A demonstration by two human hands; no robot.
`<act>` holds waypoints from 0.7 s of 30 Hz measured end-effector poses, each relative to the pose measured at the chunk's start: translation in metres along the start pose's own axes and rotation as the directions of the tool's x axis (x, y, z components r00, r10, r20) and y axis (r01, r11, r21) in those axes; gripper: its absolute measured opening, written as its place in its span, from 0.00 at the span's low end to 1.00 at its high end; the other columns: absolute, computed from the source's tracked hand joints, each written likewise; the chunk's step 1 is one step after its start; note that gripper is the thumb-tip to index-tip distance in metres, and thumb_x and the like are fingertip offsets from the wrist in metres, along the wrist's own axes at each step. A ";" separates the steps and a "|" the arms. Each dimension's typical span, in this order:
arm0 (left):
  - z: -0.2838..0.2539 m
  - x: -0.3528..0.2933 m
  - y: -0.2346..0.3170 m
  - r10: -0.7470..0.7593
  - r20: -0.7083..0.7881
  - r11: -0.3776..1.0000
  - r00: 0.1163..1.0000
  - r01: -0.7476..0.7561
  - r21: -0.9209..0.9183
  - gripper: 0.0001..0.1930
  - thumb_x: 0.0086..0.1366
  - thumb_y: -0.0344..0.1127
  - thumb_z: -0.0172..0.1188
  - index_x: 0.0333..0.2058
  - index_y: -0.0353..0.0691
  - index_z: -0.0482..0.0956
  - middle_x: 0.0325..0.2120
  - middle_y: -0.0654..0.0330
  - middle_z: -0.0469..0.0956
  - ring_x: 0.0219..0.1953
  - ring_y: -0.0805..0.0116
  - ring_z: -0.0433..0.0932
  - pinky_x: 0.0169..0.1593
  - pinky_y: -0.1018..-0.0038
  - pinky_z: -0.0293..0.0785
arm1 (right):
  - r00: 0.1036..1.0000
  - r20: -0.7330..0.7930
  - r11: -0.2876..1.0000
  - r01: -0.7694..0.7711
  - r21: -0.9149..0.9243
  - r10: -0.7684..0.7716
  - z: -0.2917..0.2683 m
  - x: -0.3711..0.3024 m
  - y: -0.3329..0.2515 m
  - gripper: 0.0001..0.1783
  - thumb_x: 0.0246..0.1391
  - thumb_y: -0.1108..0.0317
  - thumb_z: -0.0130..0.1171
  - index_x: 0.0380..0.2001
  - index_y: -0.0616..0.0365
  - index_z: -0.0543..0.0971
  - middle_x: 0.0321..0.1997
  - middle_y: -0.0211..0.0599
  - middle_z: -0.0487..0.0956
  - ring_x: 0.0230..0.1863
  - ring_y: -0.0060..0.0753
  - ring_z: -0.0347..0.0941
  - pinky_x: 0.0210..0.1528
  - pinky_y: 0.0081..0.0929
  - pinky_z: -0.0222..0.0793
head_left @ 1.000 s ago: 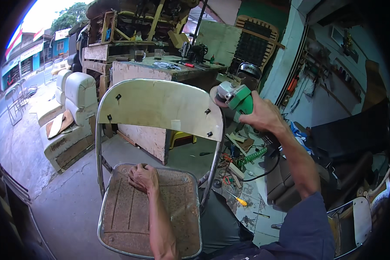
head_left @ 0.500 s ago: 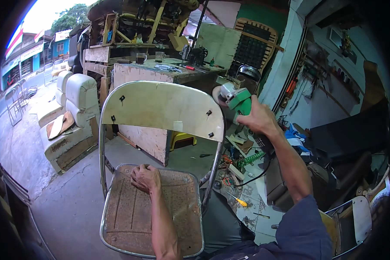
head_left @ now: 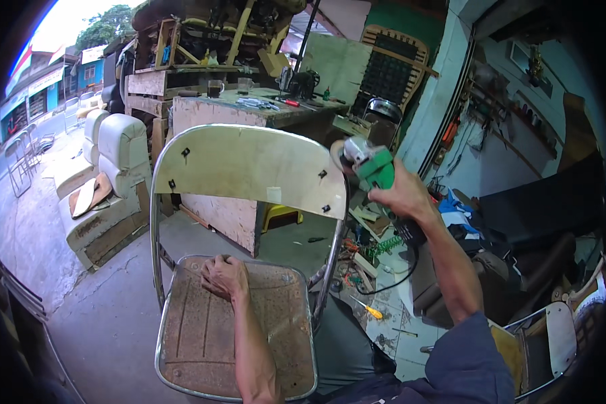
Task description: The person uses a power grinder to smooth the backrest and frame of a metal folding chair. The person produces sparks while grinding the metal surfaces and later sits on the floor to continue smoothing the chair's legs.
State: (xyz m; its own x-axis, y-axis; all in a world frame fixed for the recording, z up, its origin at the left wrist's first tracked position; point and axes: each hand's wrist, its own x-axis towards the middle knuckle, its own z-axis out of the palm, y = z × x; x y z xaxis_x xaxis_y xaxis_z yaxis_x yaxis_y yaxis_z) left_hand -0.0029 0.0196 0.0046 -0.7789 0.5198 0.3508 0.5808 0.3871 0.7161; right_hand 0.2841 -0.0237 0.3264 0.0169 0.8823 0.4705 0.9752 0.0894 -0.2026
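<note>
A metal folding chair stands before me, with a cream backrest [head_left: 249, 161] in a chrome frame and a rust-brown seat [head_left: 202, 337]. My left hand [head_left: 225, 276] rests on the seat near its back edge, fingers bent and slightly apart, holding nothing. In my right hand [head_left: 407, 195] is a green angle grinder [head_left: 376, 167], gripped around its body. The grinder's disc is at the upper right bend of the backrest frame; whether it touches the metal I cannot tell. Its black cord [head_left: 394, 281] hangs below.
A workbench [head_left: 276, 116] with glass mugs, tools and a sewing machine stands behind the chair. White upholstered seats [head_left: 118, 161] are at the left. Tools and scraps litter the floor at right, including a yellow-handled screwdriver [head_left: 374, 313]. A yellow stool [head_left: 281, 217] sits beneath the bench.
My right hand has tilted the grinder and shifted it slightly down along the frame's right bend. My left hand keeps its place on the seat.
</note>
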 end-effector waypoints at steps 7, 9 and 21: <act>-0.001 -0.003 -0.001 0.010 0.025 1.000 1.000 -0.010 -0.024 0.12 0.56 0.40 0.59 0.35 0.48 0.88 0.43 0.59 0.82 0.55 0.57 0.75 0.62 0.58 0.64 | 0.997 0.020 0.997 -0.069 -0.029 0.070 0.001 -0.012 0.000 0.44 0.39 0.49 0.71 0.56 0.64 0.71 0.45 0.63 0.83 0.48 0.65 0.81 0.54 0.49 0.75; -0.002 -0.004 0.002 0.004 0.024 0.999 1.000 -0.003 -0.035 0.12 0.56 0.40 0.59 0.35 0.48 0.88 0.43 0.59 0.82 0.56 0.57 0.75 0.62 0.57 0.64 | 0.993 0.016 0.989 -0.114 -0.098 0.116 -0.003 -0.007 -0.005 0.45 0.40 0.49 0.70 0.58 0.65 0.69 0.44 0.64 0.83 0.47 0.65 0.81 0.52 0.50 0.76; -0.009 0.003 0.004 -0.003 0.075 1.000 0.997 0.003 -0.005 0.12 0.57 0.40 0.59 0.36 0.49 0.89 0.44 0.58 0.82 0.55 0.56 0.74 0.62 0.56 0.63 | 1.000 0.000 1.000 -0.007 0.016 0.007 0.007 -0.010 -0.003 0.44 0.40 0.49 0.68 0.56 0.65 0.68 0.42 0.66 0.83 0.47 0.68 0.81 0.52 0.53 0.76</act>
State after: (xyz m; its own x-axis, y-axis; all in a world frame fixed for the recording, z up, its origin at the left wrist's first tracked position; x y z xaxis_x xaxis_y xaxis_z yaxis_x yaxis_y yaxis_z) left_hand -0.0051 0.0160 0.0143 -0.7606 0.5746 0.3022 0.5772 0.3853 0.7200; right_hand 0.2793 -0.0296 0.3166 0.0241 0.8831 0.4686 0.9714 0.0901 -0.2197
